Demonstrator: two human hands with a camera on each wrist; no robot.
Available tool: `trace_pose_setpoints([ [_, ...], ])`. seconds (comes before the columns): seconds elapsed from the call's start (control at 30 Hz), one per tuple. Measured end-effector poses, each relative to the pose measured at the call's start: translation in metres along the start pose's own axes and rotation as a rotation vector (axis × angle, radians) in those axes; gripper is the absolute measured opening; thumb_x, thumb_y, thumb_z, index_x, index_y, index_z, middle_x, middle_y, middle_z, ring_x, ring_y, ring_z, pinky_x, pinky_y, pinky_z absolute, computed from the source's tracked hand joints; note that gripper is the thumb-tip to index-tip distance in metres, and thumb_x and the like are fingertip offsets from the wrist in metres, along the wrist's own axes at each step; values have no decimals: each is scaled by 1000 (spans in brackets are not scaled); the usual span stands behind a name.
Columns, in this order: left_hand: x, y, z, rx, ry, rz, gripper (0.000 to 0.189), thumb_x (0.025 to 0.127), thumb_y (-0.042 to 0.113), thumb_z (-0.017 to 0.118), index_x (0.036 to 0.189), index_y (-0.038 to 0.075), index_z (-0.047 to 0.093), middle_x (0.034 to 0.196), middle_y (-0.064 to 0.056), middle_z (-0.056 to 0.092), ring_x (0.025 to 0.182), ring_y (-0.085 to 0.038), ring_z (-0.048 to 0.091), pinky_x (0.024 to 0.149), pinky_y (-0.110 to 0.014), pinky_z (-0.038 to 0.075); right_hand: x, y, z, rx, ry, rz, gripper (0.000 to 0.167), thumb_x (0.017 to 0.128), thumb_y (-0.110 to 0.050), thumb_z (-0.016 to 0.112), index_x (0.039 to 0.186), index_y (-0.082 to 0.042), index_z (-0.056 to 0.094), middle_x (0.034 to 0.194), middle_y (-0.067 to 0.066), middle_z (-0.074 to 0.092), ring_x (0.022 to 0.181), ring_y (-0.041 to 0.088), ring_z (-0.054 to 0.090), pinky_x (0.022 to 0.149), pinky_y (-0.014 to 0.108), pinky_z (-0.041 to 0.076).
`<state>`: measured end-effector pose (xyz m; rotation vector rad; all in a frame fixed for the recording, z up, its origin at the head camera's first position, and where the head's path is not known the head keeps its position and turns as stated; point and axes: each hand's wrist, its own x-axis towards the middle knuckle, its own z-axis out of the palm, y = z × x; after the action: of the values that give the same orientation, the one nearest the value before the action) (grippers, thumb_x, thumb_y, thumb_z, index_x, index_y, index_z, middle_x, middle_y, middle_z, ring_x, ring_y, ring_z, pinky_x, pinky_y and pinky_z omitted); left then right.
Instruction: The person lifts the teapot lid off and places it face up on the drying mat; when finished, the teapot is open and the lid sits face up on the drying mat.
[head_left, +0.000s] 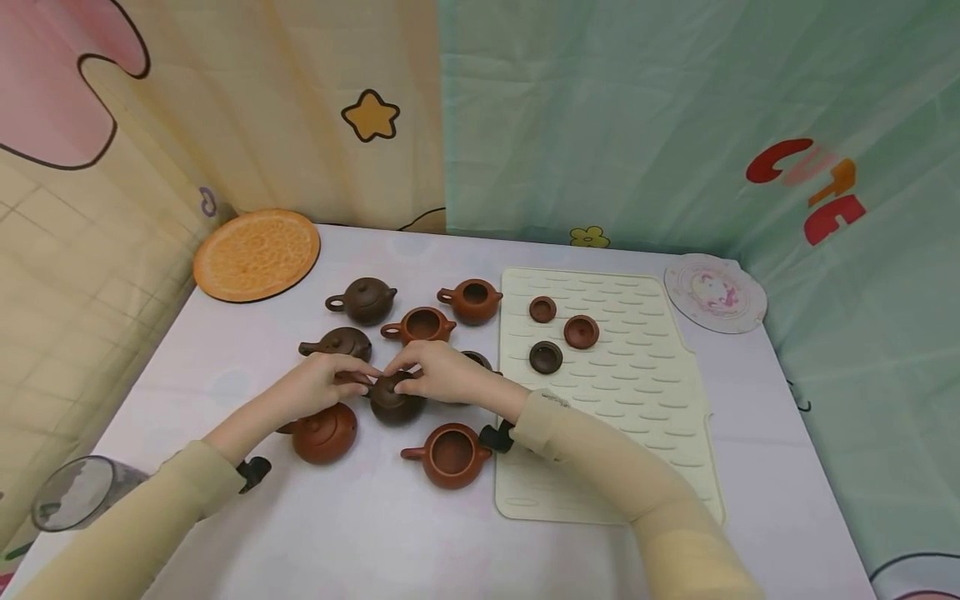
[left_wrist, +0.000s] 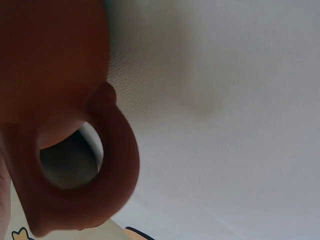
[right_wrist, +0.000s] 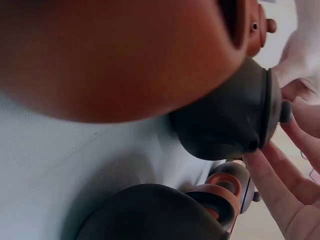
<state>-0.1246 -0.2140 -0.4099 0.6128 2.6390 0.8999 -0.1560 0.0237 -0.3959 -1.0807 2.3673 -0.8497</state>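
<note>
A small dark clay teapot (head_left: 395,406) stands on the table with its lid (right_wrist: 274,107) on top. My right hand (head_left: 442,372) holds that lid from above, fingertips at its rim and knob. At the handle side, my left hand (head_left: 324,386) pinches the same teapot; its handle is mostly hidden by the fingers. A lidded reddish teapot (head_left: 324,435) sits below my left wrist, its ring handle (left_wrist: 122,160) large in the left wrist view. An open reddish teapot (head_left: 452,456) stands nearer the front. Behind my right hand, an open dark teapot (head_left: 477,360) is partly covered.
Two lidded dark teapots (head_left: 367,301) (head_left: 347,342) and two open reddish ones (head_left: 474,302) (head_left: 426,323) stand behind. Three lids (head_left: 581,332) lie on a cream mat (head_left: 615,400). A glass (head_left: 82,493), an orange round mat (head_left: 257,255) and a pale mat (head_left: 715,292) lie outward.
</note>
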Motion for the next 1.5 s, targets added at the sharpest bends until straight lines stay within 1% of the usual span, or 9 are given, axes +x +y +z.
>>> trace_pose_setpoints([
  [0.27,0,-3,0,-13,-3,-5,26,87,4,72,112,7,74,99,-6,76,88,-15,70,71,-21,53,6,-5,5,-110,2,-20,23,91,-16,71,114,-15,74,119,0,68,109,10,63,87,17,49],
  [0.53,0,-1,-2,-30,-33,-42,26,88,6,72,113,7,74,98,-6,76,84,-10,66,68,-21,52,6,-8,6,-146,-4,-36,21,92,-16,70,113,-15,74,116,0,69,106,10,64,85,16,49],
  [0.7,1,-2,-2,-22,-44,-34,24,87,4,72,111,5,74,96,-6,75,82,-10,65,67,-22,52,4,-5,5,-124,38,-66,19,93,-15,68,111,-15,73,114,0,68,103,10,64,84,16,49],
  [0.8,3,-2,-2,-12,-48,-27,23,87,4,72,110,5,74,96,-6,75,83,-11,66,69,-23,53,-6,-1,-1,0,94,-41,19,94,-17,67,112,-15,72,116,0,69,103,12,64,85,20,51],
  [0.9,3,-2,-1,-4,-49,-20,23,87,4,71,110,7,74,98,-5,75,84,-10,65,70,-24,53,-23,7,-10,187,150,19,20,94,-20,67,114,-16,72,118,0,70,103,12,65,87,25,53],
  [1.07,3,-2,-1,3,-42,-19,26,87,3,71,112,10,75,101,-4,75,82,-8,61,68,-22,51,-67,34,-32,634,198,185,24,95,-16,64,117,-8,68,118,4,69,98,9,67,89,30,55],
  [1.23,4,-2,-2,14,-37,-12,26,87,4,72,112,11,75,101,-4,75,82,-7,61,68,-22,50,-122,72,-52,1045,305,261,16,99,-6,52,109,-8,65,109,2,65,96,10,68,89,29,56],
  [1.33,4,-1,-3,18,-36,-15,26,87,5,72,112,12,75,100,-3,75,81,-7,60,68,-22,50,-149,96,-56,1191,370,294,22,101,-3,46,104,-13,64,108,0,64,96,12,71,88,28,56],
  [1.5,4,0,-3,6,-38,-22,26,88,4,71,112,11,74,100,-3,75,83,-8,62,69,-22,51,-179,125,-48,1337,421,284,21,107,-13,41,117,-10,59,116,2,64,104,19,70,96,32,53],
])
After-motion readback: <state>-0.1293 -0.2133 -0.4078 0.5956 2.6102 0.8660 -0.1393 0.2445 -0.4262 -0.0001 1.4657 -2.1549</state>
